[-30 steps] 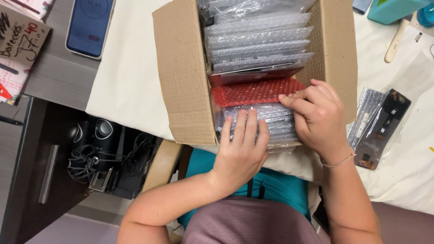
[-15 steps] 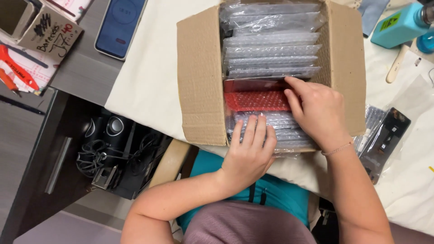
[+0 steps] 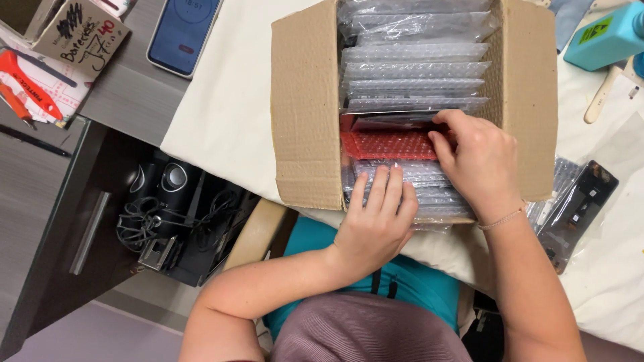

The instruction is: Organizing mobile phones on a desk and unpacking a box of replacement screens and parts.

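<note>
An open cardboard box [image 3: 305, 114] stands on a cream cloth and holds a row of several flat items in clear bubble-wrap sleeves [image 3: 412, 70], packed upright. One sleeve in the row is red bubble wrap [image 3: 386, 144]. My right hand [image 3: 479, 161] reaches into the box, its fingertips curled on the top edge of the red sleeve and the dark flat item just behind it. My left hand [image 3: 379, 218] lies flat with fingers together on the nearest clear sleeves [image 3: 429, 175] at the box's near edge, pressing them toward me.
A smartphone [image 3: 184, 33] lies on the grey desk at upper left beside a small cardboard box [image 3: 80, 37] and red-handled tools [image 3: 30, 84]. A teal bottle [image 3: 604, 37] and a wooden stick [image 3: 602, 94] lie at upper right. Dark flat parts in sleeves [image 3: 577, 204] rest right of the box. Speakers and cables [image 3: 164, 201] sit below the desk.
The view has shifted so the box sits further right and higher. My right hand's fingers have slid left along the red sleeve's top. My left hand stays pressed on the near sleeves.
</note>
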